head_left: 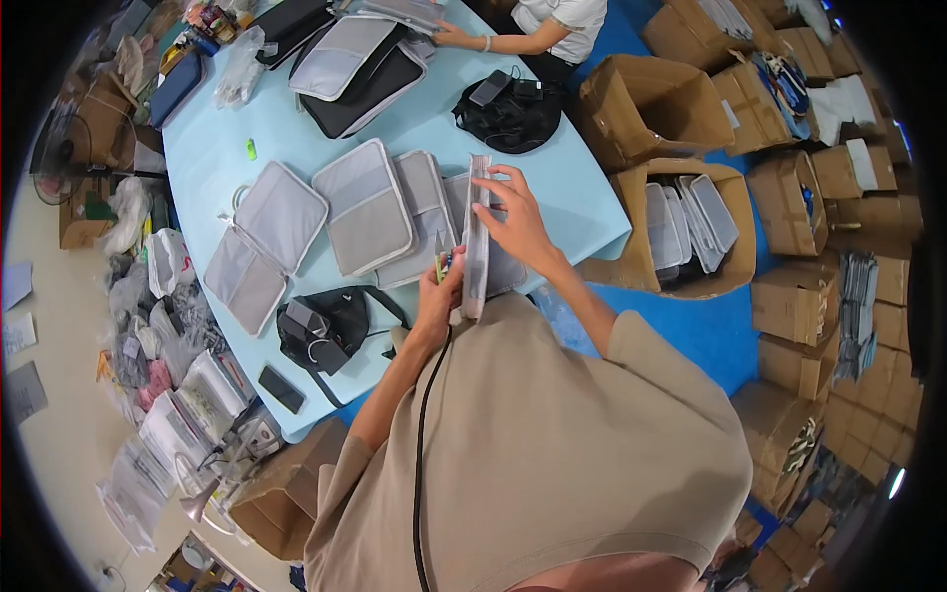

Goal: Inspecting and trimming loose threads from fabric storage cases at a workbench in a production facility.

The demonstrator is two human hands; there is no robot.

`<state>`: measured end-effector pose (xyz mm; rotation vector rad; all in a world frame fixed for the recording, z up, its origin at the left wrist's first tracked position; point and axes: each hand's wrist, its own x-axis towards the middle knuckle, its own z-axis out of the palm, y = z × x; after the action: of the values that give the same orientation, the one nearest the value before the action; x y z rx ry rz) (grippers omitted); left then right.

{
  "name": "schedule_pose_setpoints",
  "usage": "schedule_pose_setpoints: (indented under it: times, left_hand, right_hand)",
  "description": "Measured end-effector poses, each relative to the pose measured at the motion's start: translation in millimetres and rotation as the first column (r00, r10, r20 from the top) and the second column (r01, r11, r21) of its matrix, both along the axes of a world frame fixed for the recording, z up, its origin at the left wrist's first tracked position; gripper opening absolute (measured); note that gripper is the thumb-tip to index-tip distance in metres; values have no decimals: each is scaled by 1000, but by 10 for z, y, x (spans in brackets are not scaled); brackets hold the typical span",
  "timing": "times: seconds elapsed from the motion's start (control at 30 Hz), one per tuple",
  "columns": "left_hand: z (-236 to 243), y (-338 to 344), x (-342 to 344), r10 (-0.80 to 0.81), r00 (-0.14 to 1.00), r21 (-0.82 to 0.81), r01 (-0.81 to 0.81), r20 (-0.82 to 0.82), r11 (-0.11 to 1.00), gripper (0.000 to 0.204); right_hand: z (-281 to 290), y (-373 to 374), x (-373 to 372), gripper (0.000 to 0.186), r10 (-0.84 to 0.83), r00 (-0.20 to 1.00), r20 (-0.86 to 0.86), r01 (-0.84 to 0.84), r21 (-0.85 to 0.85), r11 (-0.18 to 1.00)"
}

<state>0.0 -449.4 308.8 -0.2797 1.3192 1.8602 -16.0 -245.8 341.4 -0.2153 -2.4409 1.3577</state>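
Note:
My left hand is closed on small pointed snips with coloured handles, beside the lower part of a light grey zippered case held on its edge. My right hand has its fingers bent against the upper part of that case, gripping it. Behind these lie grey cases on the pale blue table: an open one at the left and several overlapping ones in the middle. Whether my left fingers also touch the held case I cannot tell.
Black bags lie at back and front-left, near a phone. A co-worker's hand touches stacked cases at the far edge. Cardboard boxes line the right, one holding grey cases. Piled plastic bags stand left.

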Motion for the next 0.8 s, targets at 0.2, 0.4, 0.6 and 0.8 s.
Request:
schedule_pose_setpoints:
  times: [0.2, 0.4, 0.6, 0.8]
  left_hand:
    - [-154, 130, -14, -35, 995, 213, 14, 97, 977, 43]
    - [-390, -97, -160, 7, 1000, 10, -7, 14, 1000, 53]
    - [43, -213, -745, -295, 684, -461, -68, -667, 885, 51]
    - [597, -42, -1041, -641, 379, -700, -22, -667, 714, 34]
  right_hand:
    - [-180, 251, -116, 19, 124, 992, -30, -127, -121, 985]
    - [-260, 264, -90, 12, 123, 992, -19, -125, -137, 983]
    - [-289, 170, -23, 6, 43, 986, -163, -38, 33, 999]
    - [-271, 196, -40, 6, 48, 985, -165, -41, 48, 998]
